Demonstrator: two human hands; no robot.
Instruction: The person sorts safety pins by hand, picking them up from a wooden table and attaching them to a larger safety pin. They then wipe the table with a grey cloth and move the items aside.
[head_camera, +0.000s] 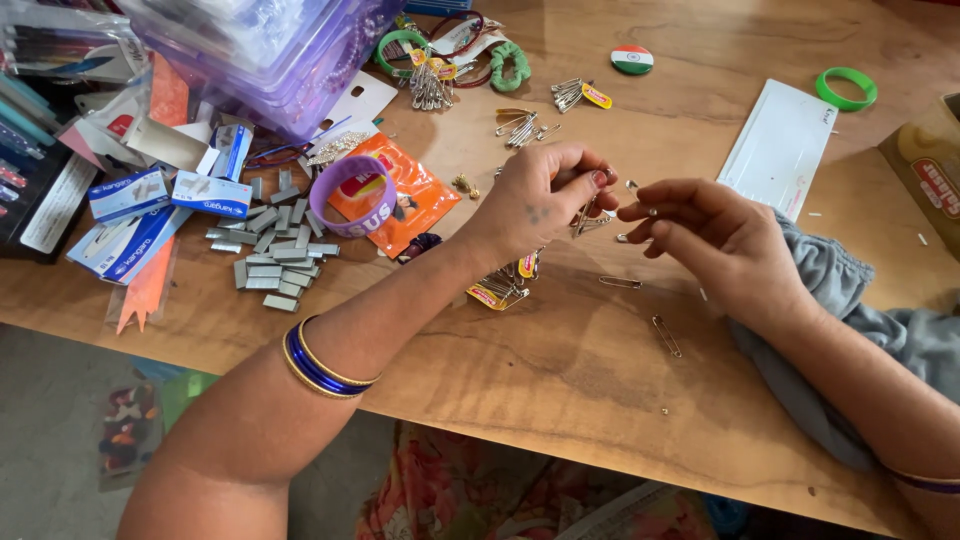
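Above the wooden surface (560, 370), a bunch of safety pins (588, 215) is being pinched in the left hand (545, 195) fingers while one pin is being worked by the right hand (710, 235), fingers narrowed.

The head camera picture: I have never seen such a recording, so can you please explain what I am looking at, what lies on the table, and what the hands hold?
There is no machine here. A person wears a camera on the head, so the one picture looks down at that person's own two bare hands over a wooden table. The left hand pinches a small bunch of safety pins. The right hand meets it, fingertips on the same bunch. On the left wrist sit blue and gold bangles. Loose safety pins lie on the table near the hands. Further left lie grey staple strips, small blue staple boxes, a purple wristband and an orange packet. At the far edge are a green ring and a white envelope.
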